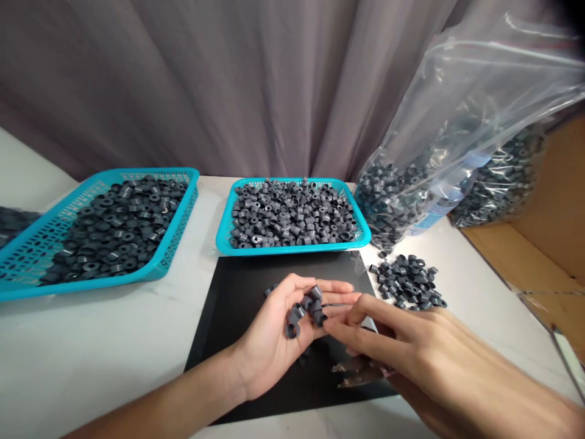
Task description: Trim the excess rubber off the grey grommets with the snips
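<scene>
Left fingers (336,285) extended and lightly curled, palm up; the left hand (274,344) grips nothing, just cradles a few small grey rings (293,330). Right hand (414,338) comes in from the side, thumb and index tips together at the edge of that clutch. Can't tell if they pinch a ring or only touch one; the other fingers are curled under, partly hidden.

Both hands are over the black mat (233,292), with a couple of dark pieces just behind my left hand.

Status, my read: mid-batch. Palmful in hand not finished. Loose pile (406,280) on the tabletop right of the mat is sizeable. Centre basket (292,250) heaped, left basket (158,268) well loaded too. Parts look alike at this range, so can't say which basket is done stock and which is waiting. Clear bag (434,97) behind the pile holds plenty more, and so does the second bag (503,177) by the cardboard box (557,189). Judging by that, lots left.

Markings: blue-and-white label (432,213) by the clear bag, maybe on a bottle; text not legible. No brand or writing readable on rings, baskets, bags or box.
</scene>
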Motion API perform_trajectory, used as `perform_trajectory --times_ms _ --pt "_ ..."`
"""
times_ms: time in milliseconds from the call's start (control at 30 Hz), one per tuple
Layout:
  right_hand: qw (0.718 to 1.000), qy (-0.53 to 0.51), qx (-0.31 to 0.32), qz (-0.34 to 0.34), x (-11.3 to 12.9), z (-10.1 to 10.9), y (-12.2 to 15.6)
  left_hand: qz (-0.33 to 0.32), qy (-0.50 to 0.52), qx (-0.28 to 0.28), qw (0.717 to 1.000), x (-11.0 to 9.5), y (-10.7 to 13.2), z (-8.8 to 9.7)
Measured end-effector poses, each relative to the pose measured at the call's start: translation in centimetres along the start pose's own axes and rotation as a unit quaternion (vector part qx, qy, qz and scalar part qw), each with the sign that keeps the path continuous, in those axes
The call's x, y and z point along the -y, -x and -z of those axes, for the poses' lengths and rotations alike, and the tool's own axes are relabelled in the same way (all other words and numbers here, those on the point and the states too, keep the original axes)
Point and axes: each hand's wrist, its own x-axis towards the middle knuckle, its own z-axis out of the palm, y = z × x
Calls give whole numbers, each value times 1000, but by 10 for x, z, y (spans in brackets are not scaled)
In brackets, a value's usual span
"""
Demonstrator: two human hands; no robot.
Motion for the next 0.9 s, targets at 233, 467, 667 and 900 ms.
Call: perform_trajectory --times_ms 233,467,667,900 --pt "999 20 44 23 0 -1 2 -9 -10 18 1000 3 0 3" --pt "998 37 46 20 -2 -2 -1 -2 7 37 999 0 -3 6" --pt "998 37 49 19 -3 -3 -1 4 3 22 1000 0 -3 4" --pt "997 49 43 33 -7 -6 -1 1 -8 23 1000 0 -4 6"
